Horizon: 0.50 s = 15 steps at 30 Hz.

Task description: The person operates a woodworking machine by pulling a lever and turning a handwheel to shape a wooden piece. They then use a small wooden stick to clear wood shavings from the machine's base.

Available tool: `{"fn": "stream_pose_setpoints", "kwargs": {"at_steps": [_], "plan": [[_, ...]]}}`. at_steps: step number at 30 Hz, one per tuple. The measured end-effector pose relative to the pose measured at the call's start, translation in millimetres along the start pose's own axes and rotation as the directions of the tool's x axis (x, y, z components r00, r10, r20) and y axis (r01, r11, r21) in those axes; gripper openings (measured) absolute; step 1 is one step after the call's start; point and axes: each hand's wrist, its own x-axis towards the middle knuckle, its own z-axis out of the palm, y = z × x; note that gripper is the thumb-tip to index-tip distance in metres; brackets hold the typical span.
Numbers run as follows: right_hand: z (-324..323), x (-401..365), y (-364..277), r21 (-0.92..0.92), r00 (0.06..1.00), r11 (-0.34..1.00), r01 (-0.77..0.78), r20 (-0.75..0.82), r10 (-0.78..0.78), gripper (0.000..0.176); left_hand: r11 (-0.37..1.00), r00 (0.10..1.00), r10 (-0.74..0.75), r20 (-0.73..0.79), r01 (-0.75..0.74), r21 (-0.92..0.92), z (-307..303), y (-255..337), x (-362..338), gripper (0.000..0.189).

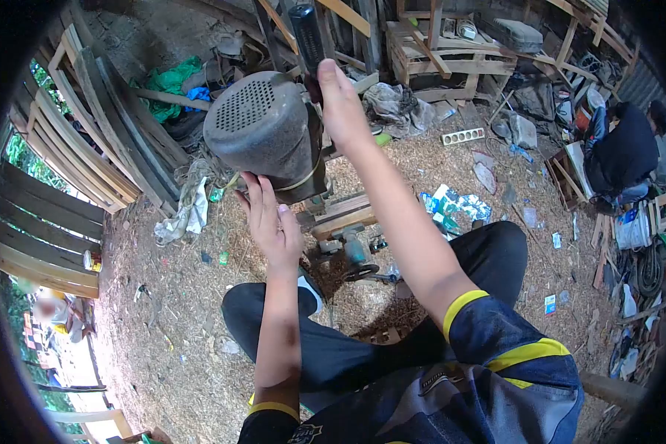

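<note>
In front of me stands a dusty machine that looks like a cut-off saw, with a dark rounded motor housing (263,129) whose end is pierced by rows of small vent holes. A ribbed black handle (307,37) rises at its far side. My right hand (342,107) is closed around the lower part by the handle, thumb up; its fingers are mostly hidden. Against the underside of the housing rests my left hand (270,226), fingers stretched out. Below it are the machine's base with a bluish part (355,250) and a small handwheel (362,272). The blade is not visible.
Wood shavings cover the ground (177,296). Planks (89,133) lean at left. A white power strip (463,137) and shiny wrappers (455,207) lie to the right. Another person (625,152) sits at far right. A wooden bench (451,63) stands at the back.
</note>
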Motion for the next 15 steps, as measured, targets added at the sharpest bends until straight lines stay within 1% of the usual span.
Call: {"fn": "stream_pose_setpoints", "kwargs": {"at_steps": [2, 5, 6, 8, 9, 10, 13, 14, 15], "plan": [[5, -13, 8, 0.090, 0.996, 0.995, 0.048, -0.085, -0.041, 0.069, 1.000, 1.000, -0.002, 0.001, 0.002, 0.030, 0, -5, -2, 0.065], [-2, -72, 26, 0.124, 0.975, 0.969, 0.213, -0.095, -0.202, 0.063, 0.999, 1.000, 0.010, 0.026, -0.011, 0.047, -5, -5, -8, 0.068], [-18, -64, 24, 0.207, 0.985, 0.971, 0.119, 0.098, -0.141, 0.063, 0.999, 0.999, 0.019, 0.028, -0.020, 0.050, -5, -5, -7, 0.069], [-17, -65, 32, 0.145, 0.994, 0.984, 0.101, 0.034, -0.108, 0.065, 0.999, 1.000, -0.006, 0.027, 0.005, 0.039, -6, -1, -7, 0.070], [-14, -68, 25, 0.111, 0.996, 0.990, 0.091, -0.008, -0.091, 0.065, 1.000, 0.999, -0.016, 0.034, 0.015, 0.026, -7, 4, -6, 0.070], [-17, -64, 33, 0.135, 0.995, 0.987, 0.086, 0.030, -0.091, 0.066, 1.000, 0.999, -0.027, 0.039, 0.026, 0.014, -6, 6, -4, 0.071], [-17, -57, 33, 0.121, 0.983, 0.977, 0.175, 0.033, -0.180, 0.064, 1.000, 0.998, -0.009, 0.055, 0.008, 0.022, -9, 3, -4, 0.070], [-18, -59, 31, 0.111, 0.975, 0.972, 0.207, 0.054, -0.214, 0.059, 1.000, 0.999, -0.006, 0.032, 0.006, 0.012, -9, 2, -5, 0.069], [-14, -57, 27, 0.100, 0.984, 0.980, 0.173, 0.032, -0.177, 0.058, 1.000, 0.999, -0.014, 0.043, 0.014, 0.010, -11, 1, -6, 0.068]]}}
